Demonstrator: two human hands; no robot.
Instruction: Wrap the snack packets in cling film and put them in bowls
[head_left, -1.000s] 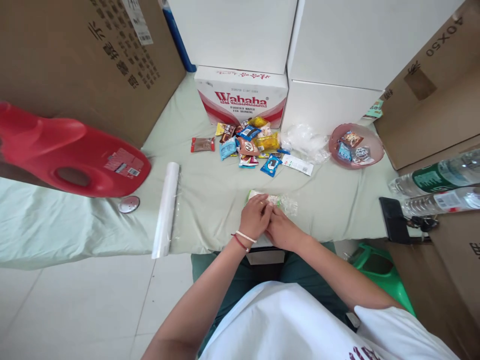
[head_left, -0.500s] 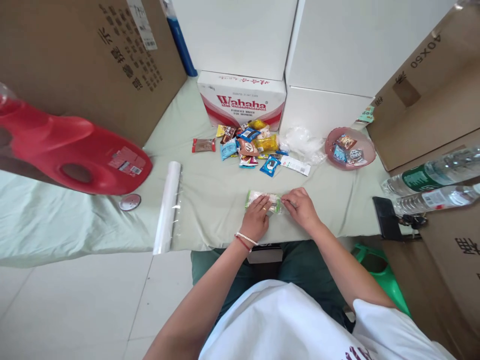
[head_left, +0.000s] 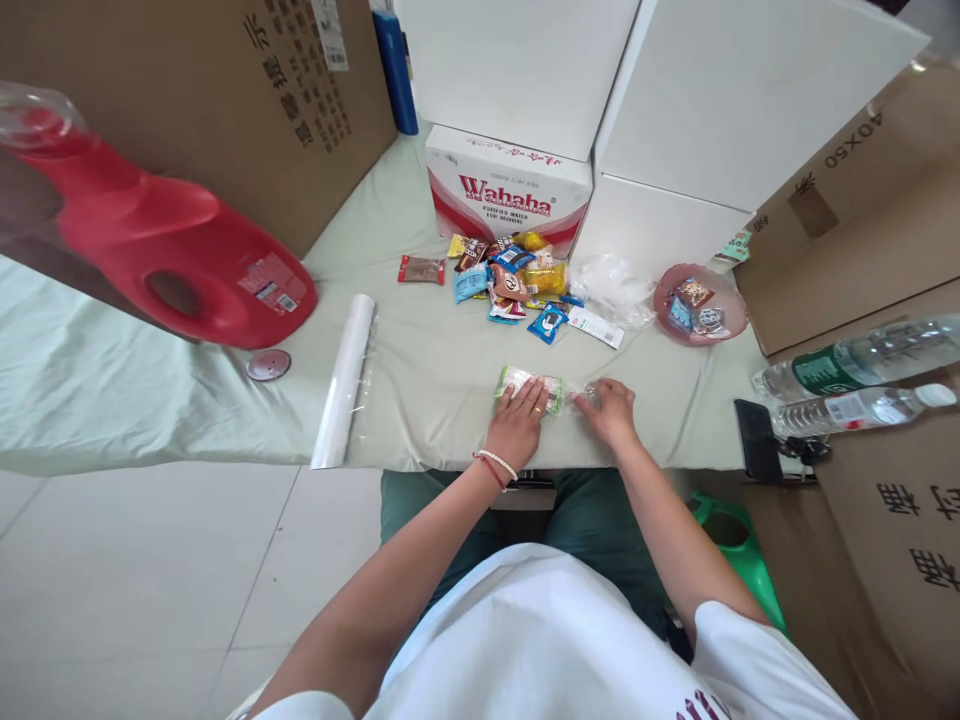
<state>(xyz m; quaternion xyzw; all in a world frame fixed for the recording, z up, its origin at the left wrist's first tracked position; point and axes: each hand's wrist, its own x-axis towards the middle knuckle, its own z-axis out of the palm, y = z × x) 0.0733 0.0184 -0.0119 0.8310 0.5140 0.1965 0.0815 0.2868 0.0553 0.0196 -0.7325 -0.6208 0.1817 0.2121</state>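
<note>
A green-and-white snack packet (head_left: 553, 390) lies flat on the cloth-covered table. My left hand (head_left: 517, 418) rests on it with its fingers stretched out, pressing from above and covering part of it. At the packet's right end, clear plastic film (head_left: 576, 396) reaches out from it toward my right hand (head_left: 611, 410). The thumb and fingers of that hand are closed on the film. Behind both hands sits a pile of small wrapped snacks (head_left: 511, 284), with a blue packet (head_left: 548, 324) and a white packet (head_left: 596, 327) at its near side.
A roll of plastic wrap (head_left: 344, 385) lies on the left, near a red detergent bottle (head_left: 202, 260) and a round disc (head_left: 268, 365). At the right are a pink bowl (head_left: 739, 310) holding snacks, two water bottles (head_left: 817, 372) and a phone (head_left: 757, 440). A Wahaha box (head_left: 510, 190) stands behind.
My right hand has drawn away to the right from the packet, and clear film now stretches between them. My left hand stays on the packet, fingers flatter. The camera view has shifted.
</note>
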